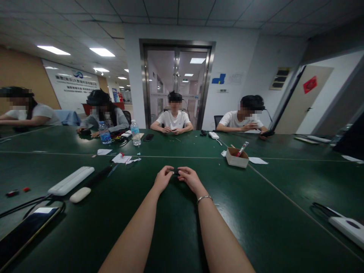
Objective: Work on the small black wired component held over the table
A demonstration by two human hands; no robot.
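Note:
Both hands meet over the green table [176, 212] in the middle of the view. A small dark object [176, 172] sits between their fingertips; its exact shape is too small to tell. My left hand [164, 178] grips its left side with closed fingers. On its right side, my right hand [189, 178] holds it between thumb and fingers, a silver bracelet on the wrist.
Left lie a white power bank [71, 181], a white oval case [80, 195], a phone [27, 235] and cables. Paper scraps [121, 158] and bottles [105, 132] stand beyond. An open box [237, 157] is right of centre. Several people sit across the table.

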